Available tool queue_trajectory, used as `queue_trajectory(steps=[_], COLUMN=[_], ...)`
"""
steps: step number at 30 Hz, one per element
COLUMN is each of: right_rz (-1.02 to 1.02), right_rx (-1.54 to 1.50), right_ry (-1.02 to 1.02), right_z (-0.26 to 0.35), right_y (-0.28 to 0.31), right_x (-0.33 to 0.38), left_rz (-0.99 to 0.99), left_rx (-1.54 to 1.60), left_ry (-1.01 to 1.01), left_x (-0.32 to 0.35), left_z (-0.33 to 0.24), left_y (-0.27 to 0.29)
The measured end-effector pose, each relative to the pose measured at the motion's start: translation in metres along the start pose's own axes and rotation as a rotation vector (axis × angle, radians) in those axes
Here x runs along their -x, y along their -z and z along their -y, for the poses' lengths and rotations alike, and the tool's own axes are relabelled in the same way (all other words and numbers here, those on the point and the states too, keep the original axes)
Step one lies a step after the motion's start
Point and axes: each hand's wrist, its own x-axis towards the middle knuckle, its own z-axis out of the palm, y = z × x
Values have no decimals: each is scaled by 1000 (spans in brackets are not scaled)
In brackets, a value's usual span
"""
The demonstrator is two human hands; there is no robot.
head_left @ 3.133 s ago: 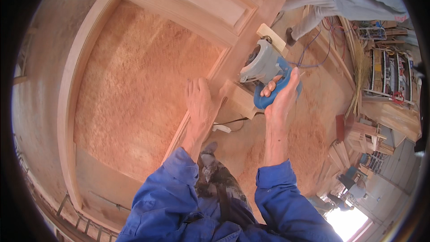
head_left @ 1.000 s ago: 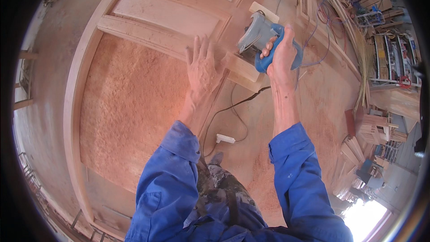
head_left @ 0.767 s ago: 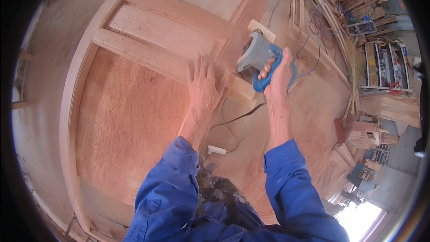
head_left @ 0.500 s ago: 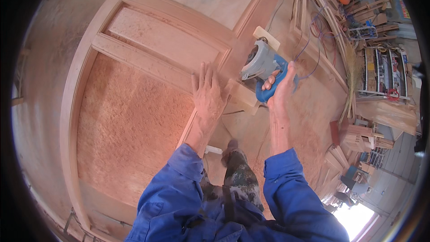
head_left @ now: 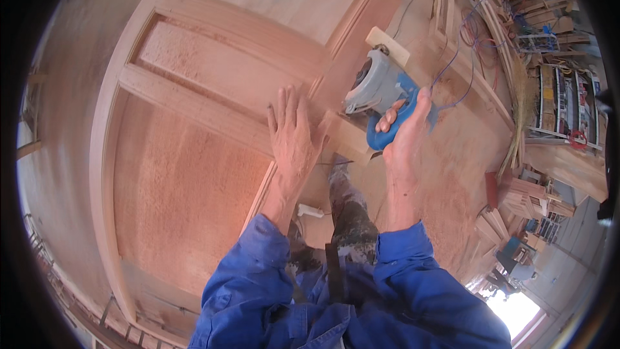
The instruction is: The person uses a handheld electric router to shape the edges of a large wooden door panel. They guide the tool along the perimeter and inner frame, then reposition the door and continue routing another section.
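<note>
My right hand [head_left: 407, 123] is wrapped round the blue loop handle of a power tool [head_left: 378, 90] with a rounded grey housing; it looks like a circular saw. The tool stands against the right edge of a reddish wooden panelled door [head_left: 252, 32], with pale wood pieces [head_left: 392, 45] at its far and near ends. The blade or cutter is hidden. My left hand [head_left: 292, 129] lies flat on the door's cross rail, near its right edge, fingers stretched out and holding nothing. Fine wood dust coats the door's recessed panels [head_left: 187, 174].
A blue cord [head_left: 455, 64] runs from the tool toward the far right. Long boards [head_left: 475, 81], a straw broom [head_left: 520, 103], a rack of tools [head_left: 568, 103] and stacked wood offcuts [head_left: 516, 194] line the right side. My leg [head_left: 352, 213] stands beside the door.
My left-hand fingers have spread a little and the hand sits slightly left in view. Loose dust on the lower panel looks thinner. The tool stays at the door's edge, still held.
</note>
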Motion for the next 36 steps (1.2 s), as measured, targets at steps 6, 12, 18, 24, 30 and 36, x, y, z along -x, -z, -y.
queue_trajectory(steps=[6,12,18,24,30,36], right_rz=[-13,-33,-7,-33,-8,-1], right_rx=[19,26,22,20,17,33], right_ry=[32,27,35,10,25,37], right_z=[2,-1,-3,5,2,2], right_y=[0,2,2,-4,-2,-2], right_x=[-4,-4,-15,-19,-23,-27], left_rz=[-9,-39,-53,-60,-40,-33], left_rx=[28,50,51,72,72,61], left_ry=[41,29,30,43,38,16], left_x=[-1,-1,-5,-14,-14,-18], left_z=[-8,-9,-9,-14,-10,-9], left_y=[2,1,-4,-3,-10,-16])
